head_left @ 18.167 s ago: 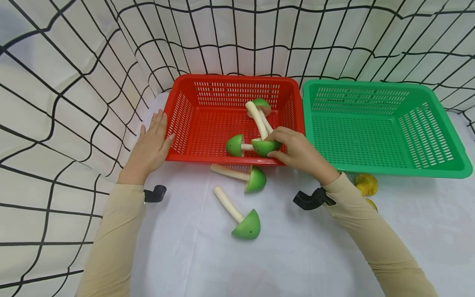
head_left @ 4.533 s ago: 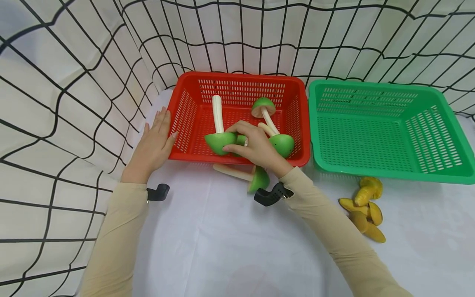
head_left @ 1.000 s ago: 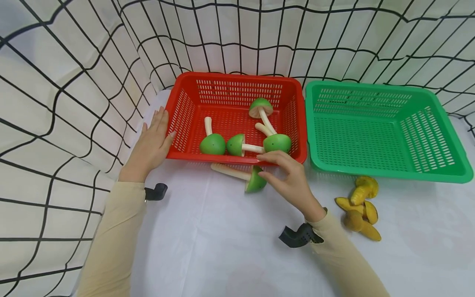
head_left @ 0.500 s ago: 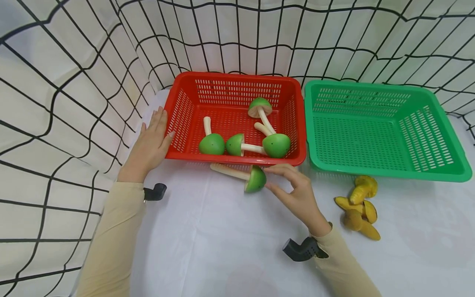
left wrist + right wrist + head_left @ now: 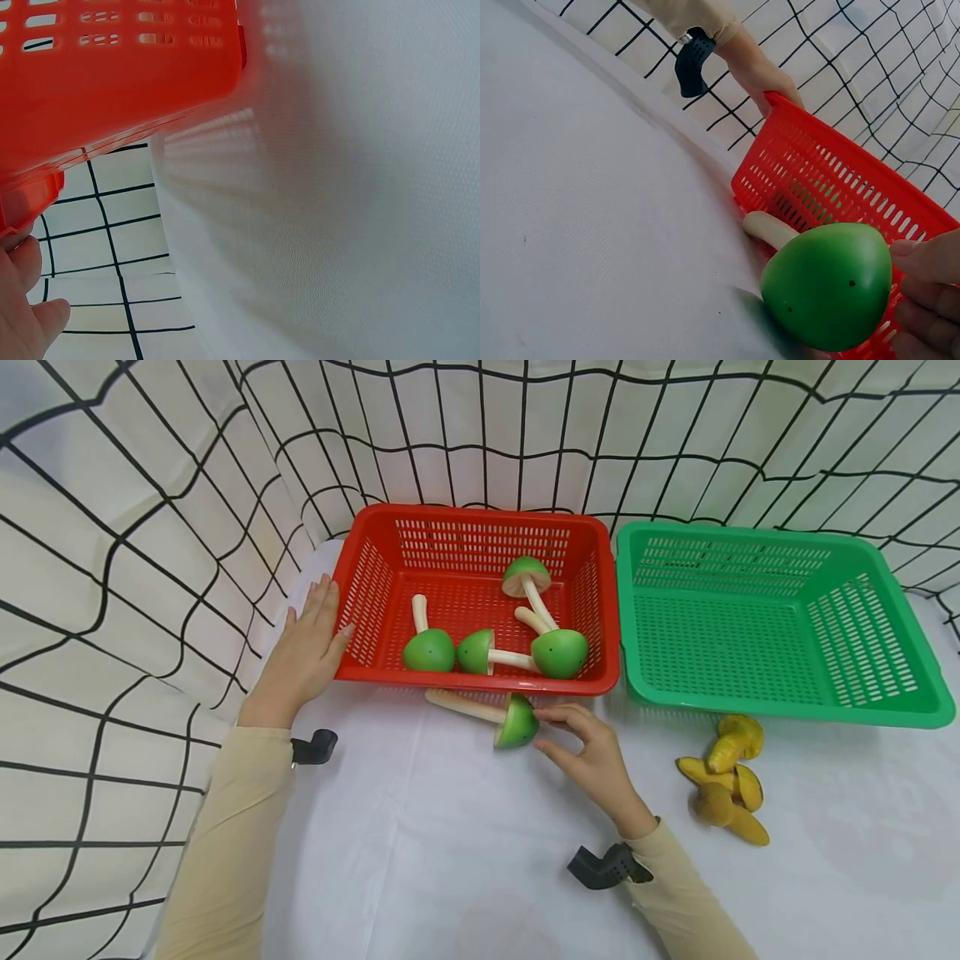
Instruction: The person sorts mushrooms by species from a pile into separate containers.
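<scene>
A toy mushroom with a green cap and pale stem (image 5: 517, 723) lies on the white cloth against the front of the red basket (image 5: 465, 683). My right hand (image 5: 588, 756) is at the rounded side of its cap, thumb and index finger spread apart with their tips right at the green surface. In the right wrist view, the cap (image 5: 829, 285) fills the space beside the fingers. My left hand (image 5: 300, 652) rests flat against the basket's left end, fingers straight. Inside the basket lie several more green mushrooms, among them one cap (image 5: 429, 652) at the left.
A green basket (image 5: 787, 712) stands right of the red one. In front of it, several yellow-brown mushroom-like pieces (image 5: 731, 818) lie in a small pile. Black grid netting (image 5: 480, 452) over white cloth rises behind and at the left.
A mushroom that lay on the cloth earlier is now in the red basket's left part. My right hand has left the basket and come down to the mushroom in front. My left hand stays put.
</scene>
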Motion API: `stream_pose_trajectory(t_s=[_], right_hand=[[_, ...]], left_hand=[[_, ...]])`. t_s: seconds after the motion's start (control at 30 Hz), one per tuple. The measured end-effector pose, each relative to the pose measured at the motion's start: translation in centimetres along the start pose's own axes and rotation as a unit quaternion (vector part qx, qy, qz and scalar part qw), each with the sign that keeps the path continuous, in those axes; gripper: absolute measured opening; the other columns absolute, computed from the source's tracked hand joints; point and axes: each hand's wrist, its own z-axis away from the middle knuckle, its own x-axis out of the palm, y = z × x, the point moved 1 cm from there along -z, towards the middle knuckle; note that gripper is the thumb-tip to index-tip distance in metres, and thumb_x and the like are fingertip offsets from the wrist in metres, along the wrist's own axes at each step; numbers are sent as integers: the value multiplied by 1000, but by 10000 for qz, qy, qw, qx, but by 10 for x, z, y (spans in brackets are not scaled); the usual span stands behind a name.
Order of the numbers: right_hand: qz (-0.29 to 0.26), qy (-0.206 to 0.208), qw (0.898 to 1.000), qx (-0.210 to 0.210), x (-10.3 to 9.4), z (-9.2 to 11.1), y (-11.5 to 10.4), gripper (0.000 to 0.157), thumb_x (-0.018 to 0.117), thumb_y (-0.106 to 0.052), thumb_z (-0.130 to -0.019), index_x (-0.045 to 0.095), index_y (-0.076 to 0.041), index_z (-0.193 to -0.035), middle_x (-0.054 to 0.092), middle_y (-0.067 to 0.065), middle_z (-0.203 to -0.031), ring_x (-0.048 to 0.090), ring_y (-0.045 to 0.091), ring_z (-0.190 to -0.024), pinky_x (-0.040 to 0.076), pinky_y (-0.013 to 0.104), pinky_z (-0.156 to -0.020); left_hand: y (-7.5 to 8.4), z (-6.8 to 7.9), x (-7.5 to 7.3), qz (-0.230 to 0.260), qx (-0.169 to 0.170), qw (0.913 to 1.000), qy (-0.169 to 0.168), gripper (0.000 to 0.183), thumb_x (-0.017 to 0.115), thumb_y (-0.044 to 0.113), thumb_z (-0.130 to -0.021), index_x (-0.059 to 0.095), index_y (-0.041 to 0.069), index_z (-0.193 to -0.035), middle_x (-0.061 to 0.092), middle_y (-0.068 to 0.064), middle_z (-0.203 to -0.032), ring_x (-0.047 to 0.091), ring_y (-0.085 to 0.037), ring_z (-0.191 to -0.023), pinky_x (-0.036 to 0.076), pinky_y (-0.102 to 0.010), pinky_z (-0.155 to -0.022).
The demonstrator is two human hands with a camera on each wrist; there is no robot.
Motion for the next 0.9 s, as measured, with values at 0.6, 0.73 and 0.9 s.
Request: stream_pose_trajectory(t_s=[0.6,0.73,0.9], right_hand=[[-1,96,9991,406,13,-2,18,47,81,3,-68,62,7,-111,59,20,-112,60,33,-98,51,41,-86],[140,83,9984,537,14,-3,17,51,82,3,-66,61,6,-112,59,20,-113,60,32,-97,52,40,-85],[196,57,9981,581,16,-3,17,52,82,4,-65,60,7,-112,59,20,-113,61,33,-97,52,40,-84]], left_hand=[[2,0,-2,54,-7,10000,-65,64,29,32,-102,1,-1,-150,-2,-15,-157,-3,-28,-144,1,-57,-111],[2,1,-2,50,-21,10000,-82,64,29,31,-102,1,-1,-150,-2,-14,-157,-3,-28,-144,1,-56,-111],[2,1,-2,59,-32,9999,-92,64,29,31,-102,1,-1,-150,-2,-14,-157,-3,-27,-144,1,-56,-111]])
